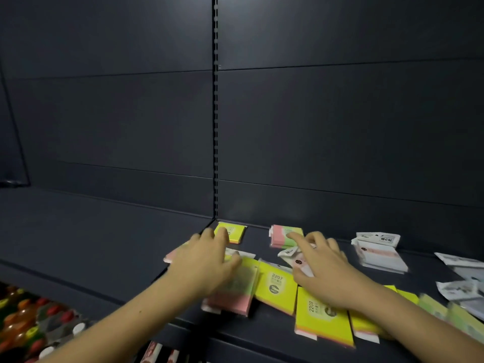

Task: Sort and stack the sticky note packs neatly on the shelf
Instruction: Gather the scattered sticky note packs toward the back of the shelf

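Sticky note packs lie scattered on a dark shelf (262,331). A small yellow pack (234,231) sits at the back beside the upright, and a pink-and-green pack (281,235) lies to its right. My left hand (207,260) reaches over a pink-edged pack (230,297), fingers stretched toward the small yellow pack. My right hand (322,265) lies over a white-and-pink pack (296,260), its index finger touching the pink-and-green pack. Large yellow packs marked 2207 (276,286) (320,323) lie in front.
White packs (379,250) are piled at the back right, more white ones (461,284) at the far right edge. Green-yellow packs (445,310) lie along the front right. Coloured bottles (28,323) fill a lower shelf at left. A slotted upright (215,113) divides the back wall.
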The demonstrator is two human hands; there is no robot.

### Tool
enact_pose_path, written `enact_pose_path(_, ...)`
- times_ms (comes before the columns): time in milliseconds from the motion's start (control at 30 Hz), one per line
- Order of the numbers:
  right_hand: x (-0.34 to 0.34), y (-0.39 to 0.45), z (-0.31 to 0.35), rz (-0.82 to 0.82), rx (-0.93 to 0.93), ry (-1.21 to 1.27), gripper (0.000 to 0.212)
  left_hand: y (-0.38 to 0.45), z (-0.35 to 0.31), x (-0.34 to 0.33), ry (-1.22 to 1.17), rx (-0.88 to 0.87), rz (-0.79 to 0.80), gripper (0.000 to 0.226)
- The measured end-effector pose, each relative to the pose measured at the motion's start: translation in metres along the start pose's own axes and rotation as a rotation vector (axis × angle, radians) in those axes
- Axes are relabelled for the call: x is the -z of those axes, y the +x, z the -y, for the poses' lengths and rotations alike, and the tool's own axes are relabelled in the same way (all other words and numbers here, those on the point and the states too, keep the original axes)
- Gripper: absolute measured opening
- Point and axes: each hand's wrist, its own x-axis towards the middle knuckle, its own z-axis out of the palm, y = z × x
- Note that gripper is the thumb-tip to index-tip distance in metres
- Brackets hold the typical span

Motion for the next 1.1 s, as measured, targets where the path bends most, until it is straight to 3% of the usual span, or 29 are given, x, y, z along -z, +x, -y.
enact_pose_path(167,0.021,0.002,0.003,-0.057,-0.024,-0.002,0.055,-0.004,-0.021,-0.025,0.163,0.075,0.178,0.075)
enact_pose_path(500,0.031,-0.011,-0.019,-0.054,-0.045,0.036,0.043,-0.022,-0.04,-0.037,0.234,0.102,0.203,0.057)
enact_pose_path(767,0.038,-0.027,-0.039,-0.077,-0.059,0.026,0.044,-0.029,-0.041,-0.028,0.251,0.082,0.1,0.042)
enact_pose_path(933,0.046,-0.037,-0.052,-0.105,-0.069,-0.001,0.044,-0.022,-0.042,-0.021,0.246,-0.018,-0.072,0.084)
enact_pose_path(1100,0.059,-0.049,-0.074,-0.14,-0.105,-0.026,0.048,-0.006,-0.045,-0.008,0.24,-0.145,-0.098,0.12)
